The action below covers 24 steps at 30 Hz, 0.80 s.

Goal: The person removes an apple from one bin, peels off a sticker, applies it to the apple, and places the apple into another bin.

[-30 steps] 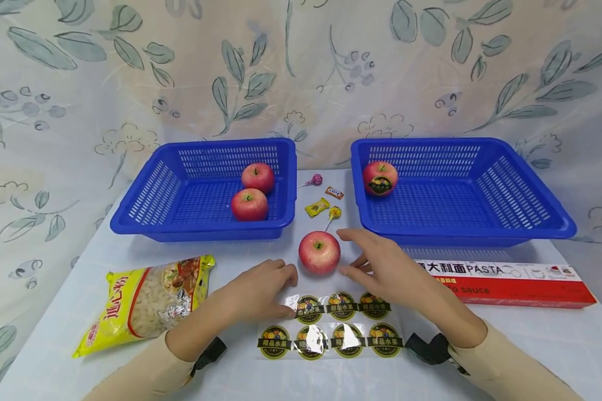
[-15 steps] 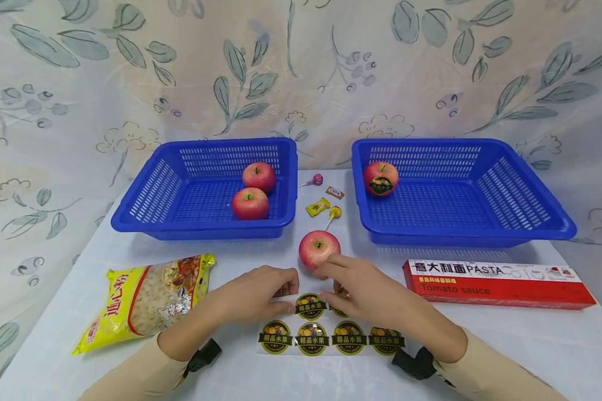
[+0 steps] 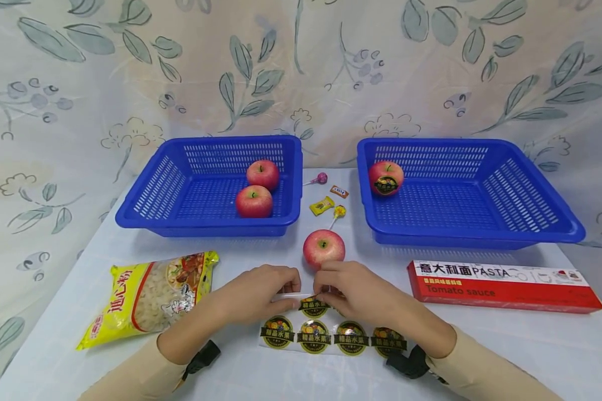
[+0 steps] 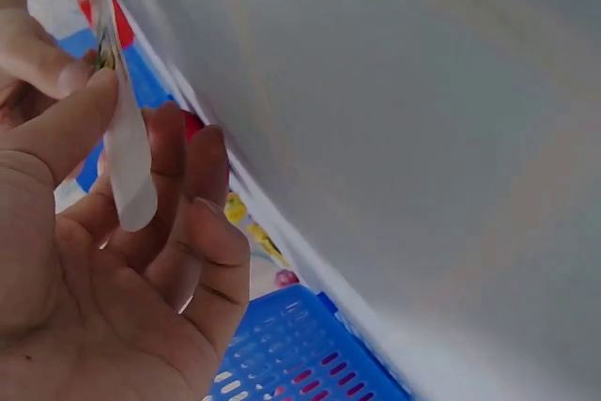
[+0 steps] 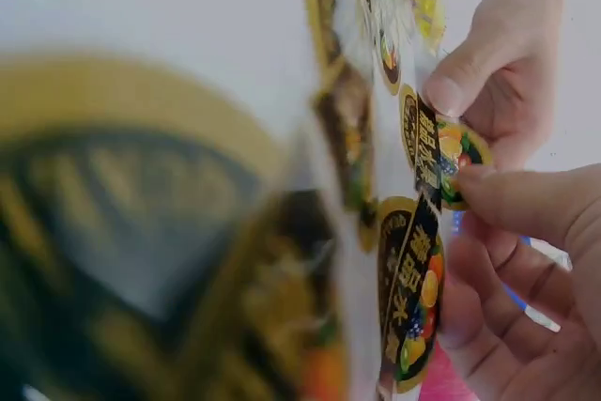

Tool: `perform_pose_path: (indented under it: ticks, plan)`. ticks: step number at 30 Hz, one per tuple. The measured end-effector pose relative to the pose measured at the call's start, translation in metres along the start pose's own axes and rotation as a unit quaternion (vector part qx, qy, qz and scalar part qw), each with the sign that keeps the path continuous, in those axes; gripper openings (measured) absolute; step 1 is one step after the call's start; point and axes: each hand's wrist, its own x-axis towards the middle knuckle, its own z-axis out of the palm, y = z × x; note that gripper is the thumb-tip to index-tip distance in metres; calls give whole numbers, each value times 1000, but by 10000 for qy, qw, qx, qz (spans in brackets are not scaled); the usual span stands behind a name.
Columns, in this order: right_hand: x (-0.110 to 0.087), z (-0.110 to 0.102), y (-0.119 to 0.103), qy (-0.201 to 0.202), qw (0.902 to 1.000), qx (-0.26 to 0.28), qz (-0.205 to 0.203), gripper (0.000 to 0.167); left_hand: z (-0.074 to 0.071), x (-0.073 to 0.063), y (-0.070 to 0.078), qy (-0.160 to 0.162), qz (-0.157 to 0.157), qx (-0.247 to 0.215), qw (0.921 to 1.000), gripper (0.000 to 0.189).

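A clear sheet point(image 3: 332, 348) of round black-and-gold fruit stickers is raised at its far edge between both hands. My left hand point(image 3: 263, 292) grips that edge at the left, thumb on one side and fingers on the other. My right hand point(image 3: 358, 287) works at the upper row. In the right wrist view its thumb and finger pinch the edge of one sticker point(image 5: 457, 161), which stands out from the sheet. The left wrist view shows the sheet's pale edge point(image 4: 134, 171) under the left thumb. Just beyond the hands sits a red apple point(image 3: 325, 248).
Two apples lie in the left blue basket point(image 3: 221, 224); the right blue basket point(image 3: 461, 235) holds one apple point(image 3: 385, 177) with a sticker. Wrapped candies point(image 3: 322, 206) and lollipops point(image 3: 339, 211) lie between them. A pasta bag point(image 3: 153, 298) is left, a red pasta box point(image 3: 501, 289) right.
My right hand has come from beside the apple down and left onto the sticker sheet and pinches a sticker there. The sheet's far edge has lifted in my left hand.
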Motion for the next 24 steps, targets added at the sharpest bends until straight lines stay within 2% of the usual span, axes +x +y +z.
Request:
perform_pose_path:
  ticks: [7, 10, 13, 16, 18, 20, 24]
  plan:
    - [-3, -6, 3, 102, 9983, 511, 244, 2, 0, -4, 0, 26, -249, 454, 9987, 25]
    - [-4, -7, 4, 241, 9969, 689, 288, 3, -2, -5, 0, 135, -249, 403, 9988, 36]
    - [-6, -8, 4, 309, 9963, 763, 256, 6, -4, -2, 1, 425, 130, -147, 9989, 38]
    - [-7, -9, 4, 415, 9962, 736, 226, 9, -5, 3, 3, 728, 661, -649, 9930, 20]
    - [-7, -10, 5, 562, 9959, 683, 215, 9, -5, 7, 4, 931, 873, -755, 9889, 10]
    - [-8, -12, 6, 763, 9949, 617, 230, 12, -5, 11, 6, 1176, 898, -714, 9864, 4]
    - [-8, -14, 11, 1159, 9921, 435, 226, 16, -2, 15, 10, 1672, 602, -310, 9836, 5]
